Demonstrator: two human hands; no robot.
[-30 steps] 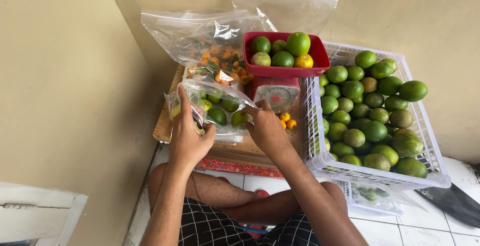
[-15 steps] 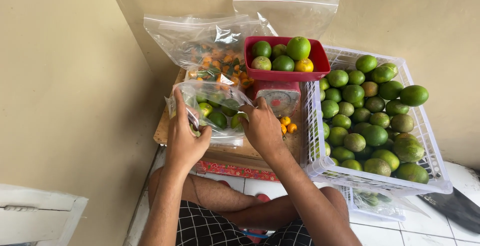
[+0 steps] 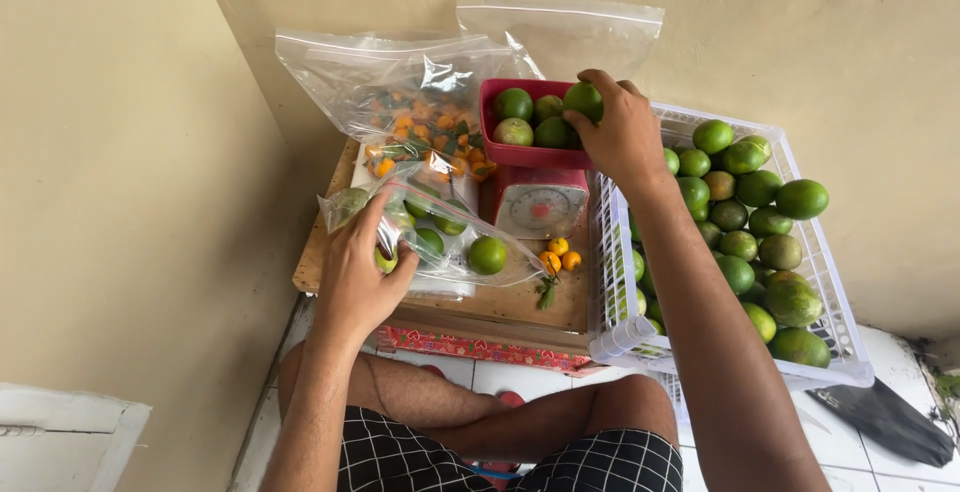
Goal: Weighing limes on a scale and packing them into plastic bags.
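Right hand [image 3: 622, 132] has risen, half-hiding a green lime [image 3: 582, 100].

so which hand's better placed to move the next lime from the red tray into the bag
Right. The right hand is already over the red tray, fingers on a lime. The left hand is busy holding the clear bag on the board.

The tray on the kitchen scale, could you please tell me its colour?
Red; the tray shows best in the head view.
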